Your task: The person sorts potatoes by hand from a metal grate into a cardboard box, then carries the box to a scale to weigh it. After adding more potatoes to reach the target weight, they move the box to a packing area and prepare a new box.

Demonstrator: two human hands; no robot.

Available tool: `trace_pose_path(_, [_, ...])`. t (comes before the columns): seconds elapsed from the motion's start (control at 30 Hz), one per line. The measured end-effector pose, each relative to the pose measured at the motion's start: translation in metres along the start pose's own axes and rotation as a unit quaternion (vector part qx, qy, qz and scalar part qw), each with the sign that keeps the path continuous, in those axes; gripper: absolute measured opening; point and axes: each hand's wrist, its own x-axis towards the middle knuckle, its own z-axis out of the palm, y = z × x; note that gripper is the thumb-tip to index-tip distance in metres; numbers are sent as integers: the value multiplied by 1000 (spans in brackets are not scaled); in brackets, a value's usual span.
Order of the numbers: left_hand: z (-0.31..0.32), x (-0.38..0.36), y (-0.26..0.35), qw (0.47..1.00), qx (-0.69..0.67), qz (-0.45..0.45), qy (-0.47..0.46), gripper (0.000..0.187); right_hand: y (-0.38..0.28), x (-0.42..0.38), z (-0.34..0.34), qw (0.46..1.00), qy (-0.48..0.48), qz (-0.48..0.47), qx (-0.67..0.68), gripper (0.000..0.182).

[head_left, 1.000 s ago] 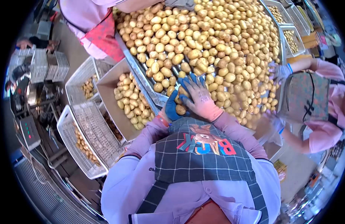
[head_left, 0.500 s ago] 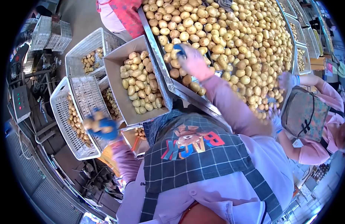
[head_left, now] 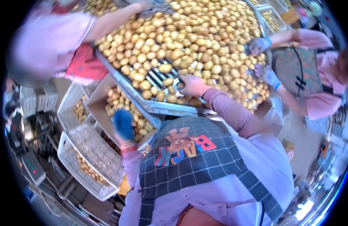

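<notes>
Potatoes (head_left: 208, 45) cover a metal-edged sorting table (head_left: 159, 109). My right hand (head_left: 193, 86), in a pinkish glove with dark blue at the fingertips, rests among them near the front edge, beside bare rollers (head_left: 157, 78). Its fingertips are partly hidden, so whether it grips a potato is unclear. My left hand (head_left: 123, 124), in a blue glove, is blurred above the cardboard box (head_left: 100, 98) of potatoes; its fingers are smeared by motion.
White crates (head_left: 96, 158) with potatoes stand at the left. One co-worker (head_left: 57, 45) reaches over the table from the upper left. Another co-worker's gloved hands (head_left: 270, 75) touch potatoes at the right. A control box (head_left: 33, 168) sits at the far left.
The view has turned. My left hand has moved from the white crate to the cardboard box, and the potatoes it held no longer show. Bare rollers now show beside my right hand.
</notes>
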Motion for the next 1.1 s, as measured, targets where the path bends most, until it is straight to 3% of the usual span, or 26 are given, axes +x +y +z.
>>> trace_pose_path(0.03, [58, 10, -27, 997, -9, -80, -15, 47, 3, -13, -1, 997, 52, 14, 59, 55])
trace_pose_path(0.07, [85, 22, -51, 996, -6, -87, -32, 47, 5, -25, -1, 987, 104, 25, 117, 54])
trace_pose_path(0.13, [118, 40, -103, 954, -72, -259, -136, 44, -6, -56, -14, 978, 68, -86, 180, 51])
trace_pose_path(0.17, [133, 44, -122, 916, -101, -343, -184, 42, -6, -72, -21, 971, 80, -91, 205, 48])
trace_pose_path(0.2, [147, 51, -135, 868, -125, -422, -232, 41, 16, -80, -20, 970, 100, -84, 205, 48])
trace_pose_path(0.23, [167, 46, -128, 884, -10, -428, -188, 39, 52, -89, -13, 985, 132, -33, 109, 45])
trace_pose_path(0.27, [165, 52, -134, 859, -75, -450, -232, 38, 85, -101, -11, 987, 157, 21, 12, 43])
trace_pose_path(0.33, [203, 37, -113, 897, 102, -309, -299, 43, 134, -123, -30, 973, 164, 139, 81, 37])
trace_pose_path(0.37, [208, 33, -115, 818, 395, 34, -416, 39, 145, -120, -47, 970, 181, 152, 58, 35])
trace_pose_path(0.4, [210, 35, -111, 814, 409, 3, -412, 58, 154, -117, -61, 966, 194, 165, 39, 32])
trace_pose_path(0.47, [183, 44, -132, 866, 293, -159, -373, 51, 144, -95, -114, 934, 308, 165, 77, 32])
trace_pose_path(0.5, [181, 43, -135, 865, 295, -159, -372, 51, 160, -72, -124, 907, 388, 158, 45, 34])
trace_pose_path(0.53, [181, 42, -136, 882, 189, -240, -358, 48, 177, -47, -130, 873, 464, 149, 12, 38])
trace_pose_path(0.57, [184, 43, -136, 884, 79, -313, -339, 45, 187, -27, -139, 903, 398, 164, 5, 43])
trace_pose_path(0.6, [204, 36, -120, 874, -5, -418, -247, 44, 195, -8, -143, 927, 330, 178, -2, 48])
trace_pose_path(0.67, [206, 32, -116, 894, 117, -363, -235, 48, 183, 11, -134, 930, 229, 231, -170, 37])
trace_pose_path(0.7, [206, 34, -107, 877, -17, -442, -189, 58, 182, 18, -135, 932, 211, 240, -172, 34])
trace_pose_path(0.73, [194, 37, -109, 880, -44, -433, -191, 59, 184, 23, -136, 933, 190, 250, -176, 31])
trace_pose_path(0.8, [189, 36, -101, 895, -23, -397, -202, 55, 177, 13, -158, 967, 136, 199, -80, 27])
trace_pose_path(0.87, [187, 40, -98, 906, 37, -362, -215, 56, 158, 15, -176, 915, 146, 245, 284, 29])
trace_pose_path(0.93, [198, 42, -100, 913, 95, -329, -222, 57, 116, 16, -174, 948, 93, 53, 299, 36])
trace_pose_path(0.97, [213, 48, -98, 892, -64, -379, -237, 58, 103, 25, -174, 954, -12, -34, 297, 42])
trace_pose_path(1.0, [223, 55, -98, 845, -218, -419, -249, 59, 88, 34, -179, 978, 10, -38, 205, 45])
trace_pose_path(1.03, [224, 61, -102, 859, -190, -417, -227, 59, 86, 54, -180, 987, 72, -22, 145, 44])
trace_pose_path(1.07, [222, 69, -107, 857, -182, -424, -231, 59, 99, 81, -170, 975, 213, 12, 55, 35])
trace_pose_path(1.1, [221, 78, -113, 842, -208, -403, -292, 58, 114, 102, -156, 977, 203, 59, 27, 32])
